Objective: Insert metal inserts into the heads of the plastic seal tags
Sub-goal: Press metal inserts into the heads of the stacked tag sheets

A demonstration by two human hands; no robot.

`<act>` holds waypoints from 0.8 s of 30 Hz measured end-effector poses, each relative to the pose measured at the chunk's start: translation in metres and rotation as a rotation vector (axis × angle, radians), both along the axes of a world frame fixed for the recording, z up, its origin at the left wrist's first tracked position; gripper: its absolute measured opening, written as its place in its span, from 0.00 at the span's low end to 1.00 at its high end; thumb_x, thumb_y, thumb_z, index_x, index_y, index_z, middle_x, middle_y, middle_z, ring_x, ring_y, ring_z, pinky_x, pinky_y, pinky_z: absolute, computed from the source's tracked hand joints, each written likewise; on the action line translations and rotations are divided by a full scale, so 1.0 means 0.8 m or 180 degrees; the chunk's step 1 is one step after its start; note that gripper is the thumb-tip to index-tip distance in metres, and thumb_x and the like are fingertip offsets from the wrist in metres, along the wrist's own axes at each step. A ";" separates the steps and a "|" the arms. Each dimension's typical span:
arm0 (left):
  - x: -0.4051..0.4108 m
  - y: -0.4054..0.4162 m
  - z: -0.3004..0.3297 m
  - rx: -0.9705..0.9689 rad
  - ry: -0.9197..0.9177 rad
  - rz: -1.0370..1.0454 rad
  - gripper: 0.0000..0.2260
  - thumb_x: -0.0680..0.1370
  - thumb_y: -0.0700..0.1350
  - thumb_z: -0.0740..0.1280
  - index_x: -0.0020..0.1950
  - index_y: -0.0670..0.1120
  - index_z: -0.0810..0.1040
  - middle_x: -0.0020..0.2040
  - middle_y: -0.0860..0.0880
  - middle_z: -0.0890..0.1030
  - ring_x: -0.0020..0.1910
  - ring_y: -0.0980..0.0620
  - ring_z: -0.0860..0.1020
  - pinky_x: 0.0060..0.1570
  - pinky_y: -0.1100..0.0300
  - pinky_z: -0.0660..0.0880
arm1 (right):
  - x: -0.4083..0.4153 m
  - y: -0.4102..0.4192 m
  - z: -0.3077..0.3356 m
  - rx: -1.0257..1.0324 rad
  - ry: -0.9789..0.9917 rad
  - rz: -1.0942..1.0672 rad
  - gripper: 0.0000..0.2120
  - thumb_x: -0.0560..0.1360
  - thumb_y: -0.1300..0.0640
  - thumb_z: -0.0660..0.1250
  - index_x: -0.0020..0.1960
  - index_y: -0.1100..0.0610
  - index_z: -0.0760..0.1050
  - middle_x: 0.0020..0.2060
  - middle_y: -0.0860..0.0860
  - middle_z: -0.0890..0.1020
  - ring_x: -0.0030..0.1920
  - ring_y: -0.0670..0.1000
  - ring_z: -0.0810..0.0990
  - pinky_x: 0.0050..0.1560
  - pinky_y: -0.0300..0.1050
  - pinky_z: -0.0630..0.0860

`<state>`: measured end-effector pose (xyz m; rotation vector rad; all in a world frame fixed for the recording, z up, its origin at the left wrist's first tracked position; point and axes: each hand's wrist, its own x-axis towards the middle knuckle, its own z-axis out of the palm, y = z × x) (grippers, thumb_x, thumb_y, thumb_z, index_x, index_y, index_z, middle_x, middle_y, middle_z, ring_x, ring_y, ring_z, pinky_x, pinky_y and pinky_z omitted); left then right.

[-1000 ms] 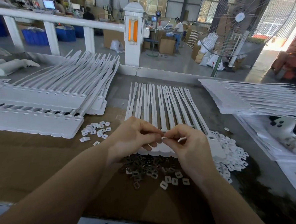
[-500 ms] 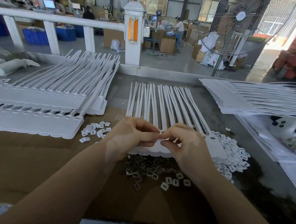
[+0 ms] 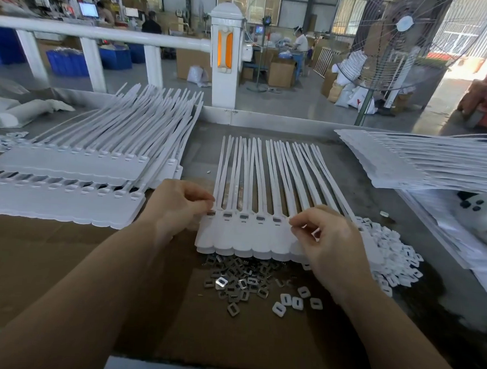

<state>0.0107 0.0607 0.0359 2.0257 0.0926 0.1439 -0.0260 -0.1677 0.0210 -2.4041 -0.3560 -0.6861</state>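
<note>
Cardboard covers my desk; both hands, left and right, pinch the seal tag strip at its ends, metal inserts heaped just below, white caps crowding right.

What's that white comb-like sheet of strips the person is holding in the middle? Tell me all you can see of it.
The sheet of seal tags is white plastic: a row of joined flat heads with a scalloped near edge, each with a long thin tail fanning away across the table. Several heads show a small grey metal piece in their slot. It lies flat, its near edge over the pile of metal inserts. The left hand pinches its left end; the right hand pinches near its right end.
</note>
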 end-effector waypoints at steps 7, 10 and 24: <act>0.010 0.004 0.006 0.0176 0.0386 -0.0091 0.01 0.73 0.41 0.71 0.42 0.45 0.83 0.41 0.54 0.80 0.38 0.56 0.77 0.30 0.65 0.72 | -0.003 -0.001 -0.006 -0.0219 -0.0079 -0.0030 0.04 0.71 0.66 0.69 0.43 0.59 0.80 0.40 0.49 0.80 0.41 0.47 0.77 0.42 0.43 0.76; 0.013 0.005 0.007 0.0058 0.0526 -0.0091 0.01 0.72 0.38 0.72 0.41 0.42 0.83 0.41 0.52 0.80 0.38 0.54 0.78 0.34 0.63 0.76 | -0.003 -0.001 -0.008 -0.0230 -0.0048 -0.0052 0.05 0.71 0.66 0.69 0.44 0.59 0.80 0.41 0.49 0.81 0.42 0.48 0.77 0.43 0.46 0.77; 0.004 0.000 -0.004 0.0929 -0.0167 -0.0014 0.04 0.73 0.40 0.71 0.40 0.49 0.83 0.38 0.56 0.80 0.36 0.60 0.75 0.41 0.64 0.75 | -0.005 -0.002 -0.018 -0.0210 -0.0108 -0.0109 0.05 0.70 0.67 0.69 0.43 0.59 0.80 0.40 0.49 0.81 0.44 0.47 0.75 0.45 0.40 0.73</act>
